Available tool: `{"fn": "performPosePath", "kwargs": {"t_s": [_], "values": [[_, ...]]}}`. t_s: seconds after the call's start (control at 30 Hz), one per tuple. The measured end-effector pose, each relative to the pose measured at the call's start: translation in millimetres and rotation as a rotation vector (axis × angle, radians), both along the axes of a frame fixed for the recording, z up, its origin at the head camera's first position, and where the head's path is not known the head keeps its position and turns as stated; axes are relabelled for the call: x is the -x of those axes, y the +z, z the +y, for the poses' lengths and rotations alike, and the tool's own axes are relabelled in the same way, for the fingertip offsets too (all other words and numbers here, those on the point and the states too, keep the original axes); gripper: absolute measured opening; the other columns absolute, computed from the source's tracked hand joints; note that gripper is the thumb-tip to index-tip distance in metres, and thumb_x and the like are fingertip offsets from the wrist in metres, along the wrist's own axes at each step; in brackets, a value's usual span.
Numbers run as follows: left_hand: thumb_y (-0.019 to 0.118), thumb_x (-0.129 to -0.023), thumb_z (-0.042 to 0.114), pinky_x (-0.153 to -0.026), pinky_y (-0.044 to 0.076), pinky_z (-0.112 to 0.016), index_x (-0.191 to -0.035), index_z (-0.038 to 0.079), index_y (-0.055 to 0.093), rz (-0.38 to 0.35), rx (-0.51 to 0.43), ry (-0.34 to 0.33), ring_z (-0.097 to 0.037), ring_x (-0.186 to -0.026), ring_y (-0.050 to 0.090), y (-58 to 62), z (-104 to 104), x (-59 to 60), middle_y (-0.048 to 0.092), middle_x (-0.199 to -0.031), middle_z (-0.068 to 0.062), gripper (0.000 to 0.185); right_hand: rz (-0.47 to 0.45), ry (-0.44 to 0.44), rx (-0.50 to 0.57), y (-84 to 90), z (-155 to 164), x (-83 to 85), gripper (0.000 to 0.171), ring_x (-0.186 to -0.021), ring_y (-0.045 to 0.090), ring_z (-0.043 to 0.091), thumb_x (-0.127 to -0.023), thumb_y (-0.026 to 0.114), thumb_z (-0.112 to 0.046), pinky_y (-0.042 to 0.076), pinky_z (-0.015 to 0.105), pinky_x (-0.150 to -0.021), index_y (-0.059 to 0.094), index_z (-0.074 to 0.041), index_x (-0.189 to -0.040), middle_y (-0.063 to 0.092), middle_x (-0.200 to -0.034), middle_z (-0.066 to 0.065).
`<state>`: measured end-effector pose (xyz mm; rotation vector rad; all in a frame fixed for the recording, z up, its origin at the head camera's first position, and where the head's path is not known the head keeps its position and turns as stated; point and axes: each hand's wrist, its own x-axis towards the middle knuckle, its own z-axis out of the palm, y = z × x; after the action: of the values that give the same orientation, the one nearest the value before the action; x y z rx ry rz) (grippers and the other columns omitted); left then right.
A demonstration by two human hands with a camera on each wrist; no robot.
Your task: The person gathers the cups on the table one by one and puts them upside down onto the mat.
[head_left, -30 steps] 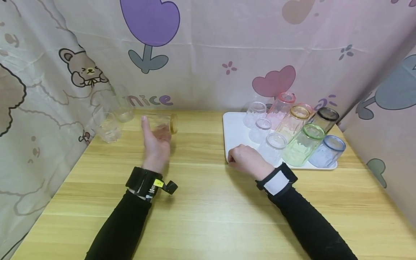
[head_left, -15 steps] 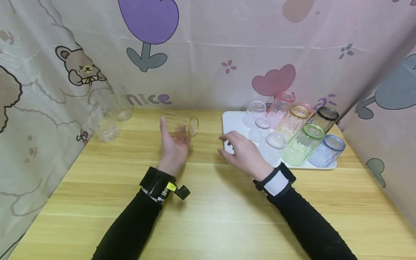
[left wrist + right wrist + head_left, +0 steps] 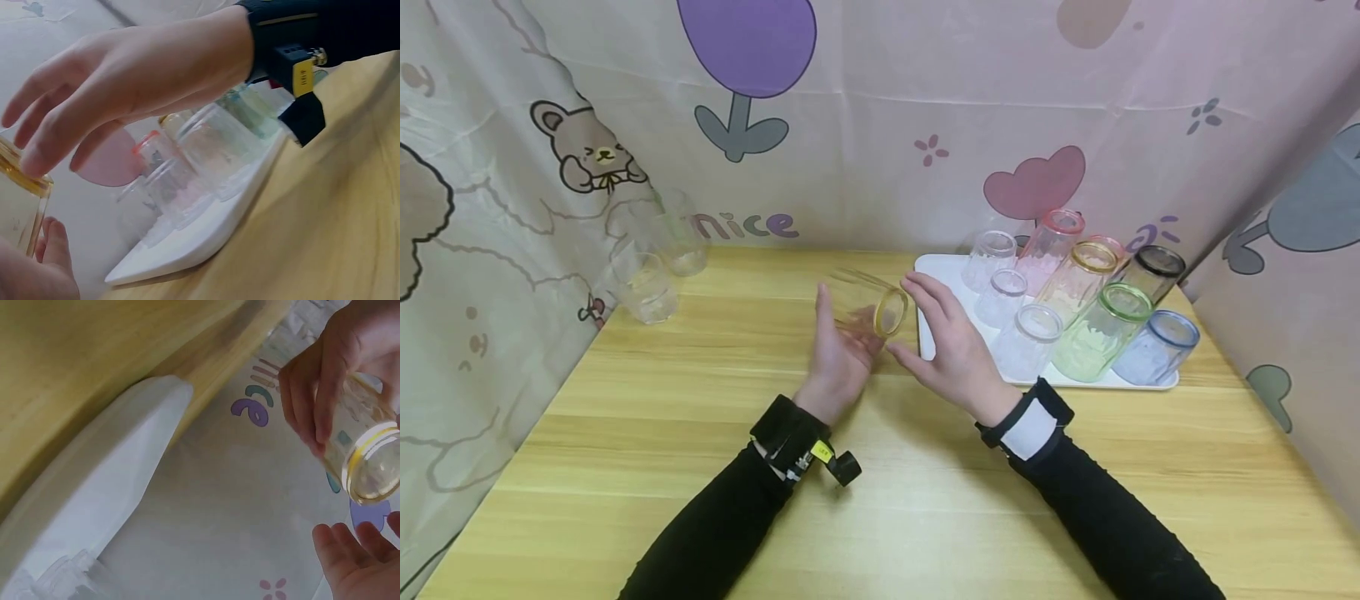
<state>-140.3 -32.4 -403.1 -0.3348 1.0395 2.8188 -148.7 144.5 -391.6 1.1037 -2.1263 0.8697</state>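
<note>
Head view: two clear glasses point(image 3: 651, 262) stand at the table's point(image 3: 880, 500) far-left corner. The left hand point(image 3: 842, 350) grips a yellow-rimmed glass point(image 3: 872, 307) sideways above mid-table, fingers curled around it. The right hand point(image 3: 951, 350), fingers spread, reaches its rim. Upturned glasses fill the white tray point(image 3: 943, 296) far right.

Black sleeves point(image 3: 722, 533), black wrist straps point(image 3: 786, 433)

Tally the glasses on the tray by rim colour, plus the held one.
Clear glasses: 3
Pink-rimmed glasses: 2, one mostly hidden
Yellow-rimmed glass: 1
Green-rimmed glass: 1
Black-rimmed glass: 1
Blue-rimmed glass: 1
Held yellow-rimmed glass: 1
Total: 10
</note>
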Motion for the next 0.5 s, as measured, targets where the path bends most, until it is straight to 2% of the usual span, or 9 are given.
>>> {"fn": "performPosePath", "kwargs": {"t_s": [0.13,0.27,0.37,0.5], "values": [[0.041,-0.096,0.08,-0.071,0.053,-0.02,-0.121,0.007,0.057,0.02,0.04,-0.029,-0.012,-0.081,0.06,-3.8,5,-3.5,0.065,-0.1,-0.001,0.079,0.015,0.009,0.001,-2.6,-2,0.1,0.087,-0.142,0.047,0.038,-0.08,0.089,-0.011,0.039,0.044,-0.12,0.043,0.002,-0.152,0.045,-0.154,0.025],[0.036,-0.098,0.079,-0.071,0.05,-0.02,-0.104,0.009,0.066,0.023,0.061,-0.059,-0.013,-0.085,0.06,-6.9,10,-6.0,0.068,-0.096,-0.001,0.076,0.009,0.017,-0.001,-3.7,-3,-0.2,0.087,-0.141,0.048,0.037,-0.079,0.09,-0.009,0.041,0.045,-0.118,0.045,-0.002,-0.152,0.046,-0.154,0.022],[0.033,-0.099,0.079,-0.071,0.05,-0.02,-0.107,0.013,0.066,0.041,0.071,-0.094,-0.012,-0.083,0.061,-8.1,13,-7.2,0.068,-0.097,-0.001,0.074,0.003,0.028,-0.008,-4.1,-3,-0.5,0.085,-0.141,0.048,0.036,-0.078,0.091,-0.007,0.042,0.045,-0.117,0.048,-0.002,-0.15,0.046,-0.154,0.022],[0.026,-0.1,0.078,-0.067,0.05,-0.02,-0.122,0.018,0.061,0.087,0.087,-0.135,-0.01,-0.077,0.061,-8.8,14,-8.2,0.067,-0.098,0.001,0.073,-0.011,0.043,-0.012,-3.8,-3,-1.5,0.082,-0.14,0.049,0.036,-0.075,0.091,-0.001,0.042,0.045,-0.116,0.051,-0.002,-0.147,0.048,-0.152,0.022]]}}
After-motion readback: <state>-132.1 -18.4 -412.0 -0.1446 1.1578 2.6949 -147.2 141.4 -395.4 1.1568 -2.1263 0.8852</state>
